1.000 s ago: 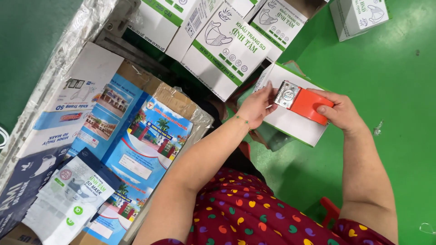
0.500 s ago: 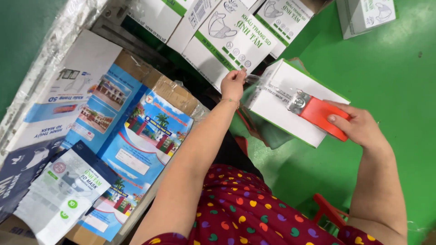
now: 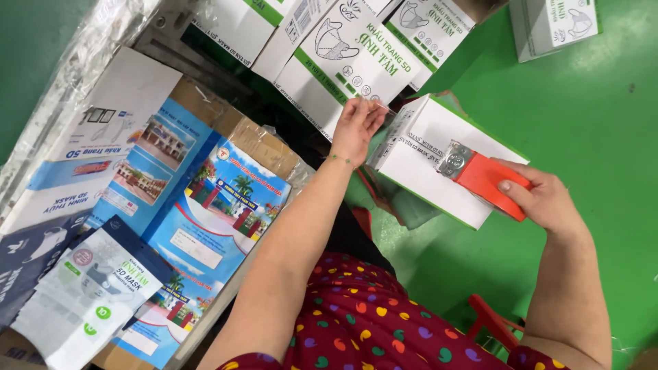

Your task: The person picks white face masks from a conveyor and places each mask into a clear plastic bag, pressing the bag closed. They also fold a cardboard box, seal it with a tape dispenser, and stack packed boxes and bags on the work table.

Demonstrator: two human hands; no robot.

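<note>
Orange tape dispenser point(image 3: 488, 183) in right hand point(image 3: 541, 200) (atop white box point(image 3: 439, 164)).

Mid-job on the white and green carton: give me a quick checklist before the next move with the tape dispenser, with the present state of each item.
1. Right hand grips the orange tape dispenser: ok.
2. Dispenser head rests on the white and green carton: ok.
3. Left hand is at the carton's far end, pinching clear tape: ok.
4. Tape lying flat along the carton top: cannot tell, too transparent.
5. Carton flaps fully closed: cannot tell.
6. Carton steady on a support: cannot tell, its underside is hidden.
</note>
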